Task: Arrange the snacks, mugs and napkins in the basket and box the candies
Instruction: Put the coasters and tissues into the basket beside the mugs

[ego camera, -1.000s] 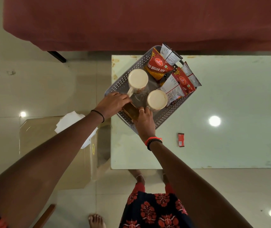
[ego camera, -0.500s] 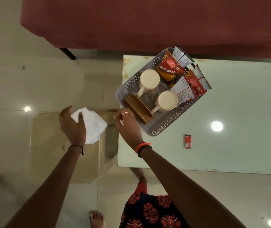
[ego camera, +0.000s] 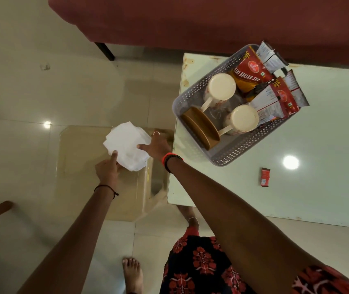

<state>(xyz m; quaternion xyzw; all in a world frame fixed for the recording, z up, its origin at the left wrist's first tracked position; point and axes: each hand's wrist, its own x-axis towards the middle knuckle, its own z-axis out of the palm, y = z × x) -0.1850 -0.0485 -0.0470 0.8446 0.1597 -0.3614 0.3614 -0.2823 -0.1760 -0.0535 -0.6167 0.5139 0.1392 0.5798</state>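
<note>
Beside the basket (ego camera: pixel 192 98), the napkins (ego camera: pixel 126 145) sit between both hands: left hand (ego camera: pixel 107 168) and right hand (ego camera: pixel 157 146) fingers pinch their edges.

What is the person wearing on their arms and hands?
Both arms are bare, with no sleeves. The left hand has a thin black thread around its wrist. The right hand has an orange band and a black beaded bracelet at the wrist, plus a ring on one finger.
</note>
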